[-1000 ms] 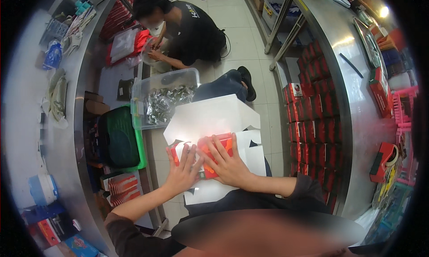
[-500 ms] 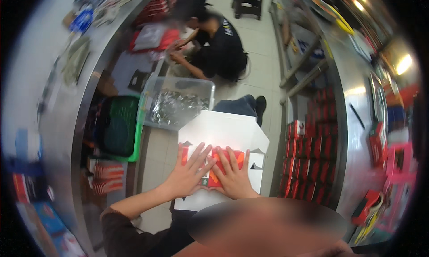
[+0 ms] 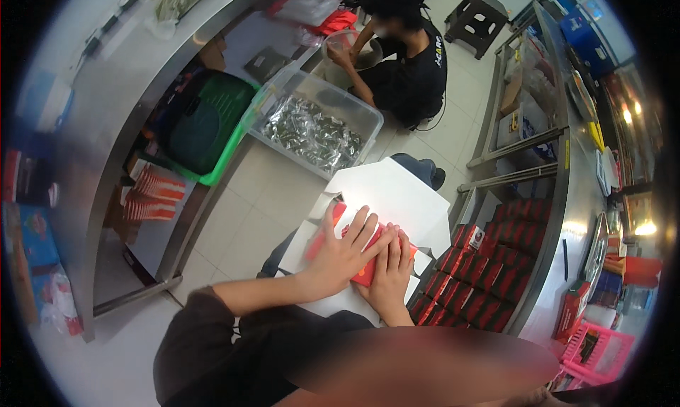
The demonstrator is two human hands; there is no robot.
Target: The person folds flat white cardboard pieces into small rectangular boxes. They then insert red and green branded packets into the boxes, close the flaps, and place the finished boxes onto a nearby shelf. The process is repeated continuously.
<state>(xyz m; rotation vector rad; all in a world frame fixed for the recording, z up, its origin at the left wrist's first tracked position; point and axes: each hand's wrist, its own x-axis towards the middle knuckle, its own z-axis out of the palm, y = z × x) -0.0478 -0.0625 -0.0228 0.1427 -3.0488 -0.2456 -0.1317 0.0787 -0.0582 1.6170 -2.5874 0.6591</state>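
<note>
A white cardboard box point(image 3: 404, 189), its flaps folded out, lies across my lap with red-and-orange packets point(image 3: 365, 274) inside it. My left hand point(image 3: 340, 250) rests flat on these packets, fingers stretched and spread. Beside it, my right hand point(image 3: 389, 276) lies on the packets' right side, its fingers straight and close together, the tips near my left fingertips. Both palms cover much of the packets, so their number and print are partly hidden. Neither hand is wrapped round anything.
Ahead stands a clear plastic bin point(image 3: 319, 134) of small shiny wrapped packets. Behind it a crouching person point(image 3: 407, 67) holds a clear tub point(image 3: 343, 44). A green crate point(image 3: 237, 148) is under the left steel table point(image 3: 117, 173); stacked red-and-black boxes point(image 3: 489, 258) fill the right shelf.
The whole view has tilted and shifted. My right fingers have drawn together and moved closer to my left hand. The other person now holds the tub in plainer sight.
</note>
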